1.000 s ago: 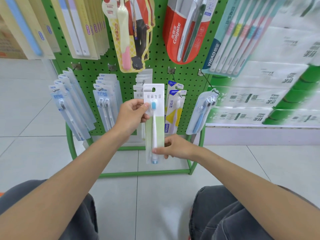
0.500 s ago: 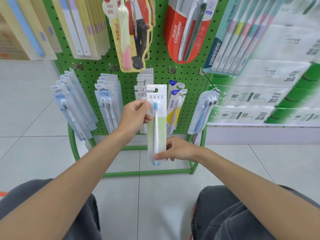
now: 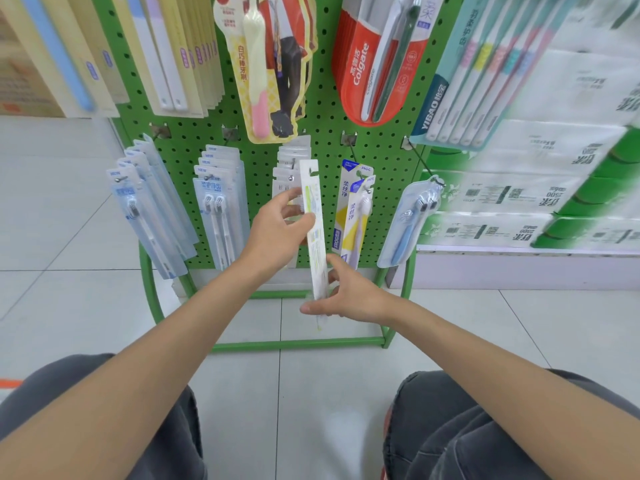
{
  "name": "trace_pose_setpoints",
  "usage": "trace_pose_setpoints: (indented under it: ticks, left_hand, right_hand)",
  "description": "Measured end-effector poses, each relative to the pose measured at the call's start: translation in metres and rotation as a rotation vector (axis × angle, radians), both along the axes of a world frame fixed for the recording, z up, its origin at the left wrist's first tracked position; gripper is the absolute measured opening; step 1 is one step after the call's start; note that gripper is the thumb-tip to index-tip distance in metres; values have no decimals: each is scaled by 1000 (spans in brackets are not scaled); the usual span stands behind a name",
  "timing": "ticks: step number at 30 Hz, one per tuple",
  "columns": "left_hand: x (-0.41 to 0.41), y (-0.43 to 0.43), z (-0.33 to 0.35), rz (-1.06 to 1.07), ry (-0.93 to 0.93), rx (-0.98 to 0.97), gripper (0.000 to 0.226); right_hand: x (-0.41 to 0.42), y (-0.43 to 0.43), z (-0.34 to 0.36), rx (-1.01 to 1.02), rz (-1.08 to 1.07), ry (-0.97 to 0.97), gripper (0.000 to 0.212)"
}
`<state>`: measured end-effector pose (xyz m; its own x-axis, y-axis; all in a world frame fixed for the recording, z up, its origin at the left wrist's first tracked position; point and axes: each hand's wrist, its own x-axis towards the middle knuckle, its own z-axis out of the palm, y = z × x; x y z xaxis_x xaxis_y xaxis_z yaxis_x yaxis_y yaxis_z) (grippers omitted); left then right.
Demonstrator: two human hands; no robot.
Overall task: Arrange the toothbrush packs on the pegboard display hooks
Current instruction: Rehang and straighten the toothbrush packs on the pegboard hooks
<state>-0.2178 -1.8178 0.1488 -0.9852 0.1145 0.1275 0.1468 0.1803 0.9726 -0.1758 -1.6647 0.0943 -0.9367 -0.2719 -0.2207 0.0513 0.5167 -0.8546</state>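
Toothbrush pack (image 3: pixel 317 247), a long white card with a green patch, was off the hooks. It was held up in the air in front of the lower row of the green perforated metal pegboard (image 3: pixel 194 133). It stood nearly upright and turned almost edge-on to the camera, so mostly the printed back showed, and its notched hang hole was at the top.

Left hand (image 3: pixel 277 233) had the upper half. The thumb was pressed on the near face and the other fingers were curled round behind, so it was clamped on the card. That forearm reached up from the lower left with the wrist fairly straight.

Right hand (image 3: pixel 353 294) had the bottom end. The thumb pointed left across the lower edge and the fingers were tucked behind the card, pinching it. That arm came in from the lower right with the palm facing left.

Just behind the top of the pack hung a stack of matching white packs (image 3: pixel 292 157) on the middle hook. To the right were two yellow-and-white packs (image 3: pixel 353 209), then a clear blister pack with a blue brush (image 3: pixel 412 220) on the end hook. To the left hung pale blue twin-brush packs (image 3: pixel 218 202), and another pale blue bunch (image 3: pixel 149 202) beyond those.

Up top were red Colgate packs (image 3: pixel 374 64) and a cartoon-printed pack with a pink-and-cream brush (image 3: pixel 259 81). The green tube frame (image 3: pixel 298 342) sat on the pale tiled floor (image 3: pixel 69 237), and knees in dark grey trousers (image 3: pixel 467 427) were at the bottom of the view.
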Motion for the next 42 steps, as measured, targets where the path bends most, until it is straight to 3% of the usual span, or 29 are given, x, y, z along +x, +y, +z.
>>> trace_pose_setpoints:
  ticks: [6,11,16,25,34,42]
  left_hand:
    - [2,-2,-1,-43,-15,83,32]
    - [0,-2,-1,-58,-31,63,31]
    - [-2,3,-1,-86,-86,52,29]
    - [0,6,-5,-118,-108,8,28]
    - [2,3,-5,-151,-146,23,30]
    - [-1,-3,-2,-195,-139,81,30]
  right_hand:
    - [-6,10,0,29,7,6,79]
    - [-12,14,5,107,32,23,42]
    - [-17,13,17,156,86,0,36]
    - [-38,24,76,-89,-261,208,4]
    - [-46,21,86,-162,-297,255,16]
    - [-51,15,80,-41,-367,427,16]
